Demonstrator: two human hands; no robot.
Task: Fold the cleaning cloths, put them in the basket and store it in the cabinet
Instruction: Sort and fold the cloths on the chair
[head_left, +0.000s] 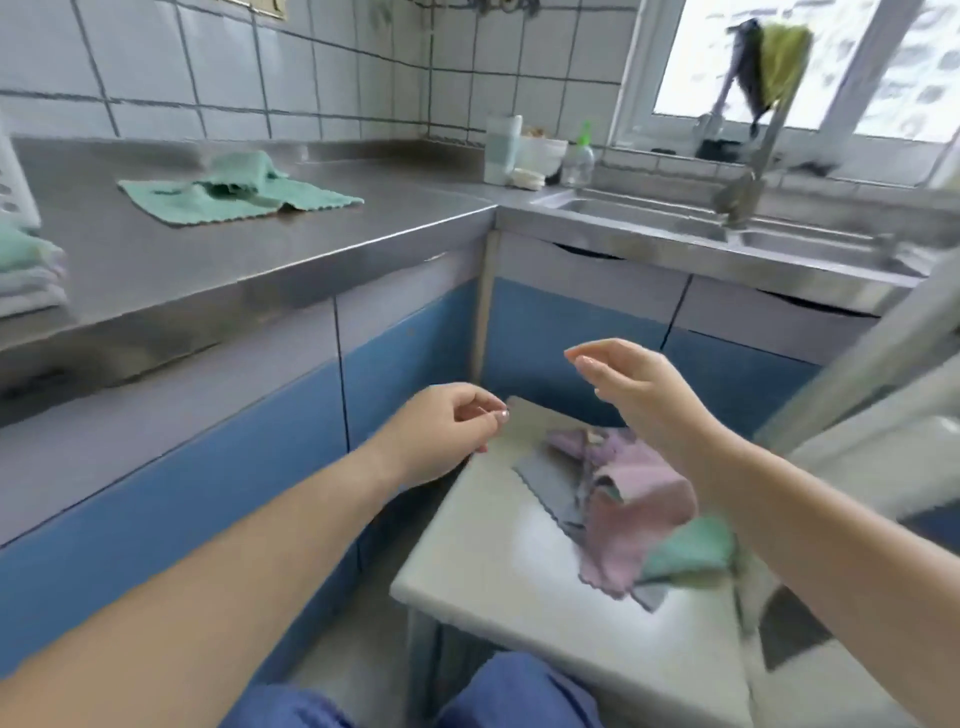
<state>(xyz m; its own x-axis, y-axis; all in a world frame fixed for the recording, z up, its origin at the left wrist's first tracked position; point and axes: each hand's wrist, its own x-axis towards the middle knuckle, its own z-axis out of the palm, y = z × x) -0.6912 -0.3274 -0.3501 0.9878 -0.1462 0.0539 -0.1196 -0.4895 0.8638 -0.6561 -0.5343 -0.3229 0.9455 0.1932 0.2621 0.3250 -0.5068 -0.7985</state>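
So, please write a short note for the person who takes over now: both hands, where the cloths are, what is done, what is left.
Left hand: loosely curled, holds nothing.
Right hand: open, above the stool, holds nothing.
Unfolded: pink cloth, grey cloth and a green cloth in a pile on the stool; another green cloth crumpled on the counter.
Done: a stack of folded cloths at the counter's left edge.
Left: fold the rest, basket them, store in the cabinet.

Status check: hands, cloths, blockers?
Both hands empty: left hand loosely curled, right hand open. Unfolded cloth pile on stool. Nothing blocking.
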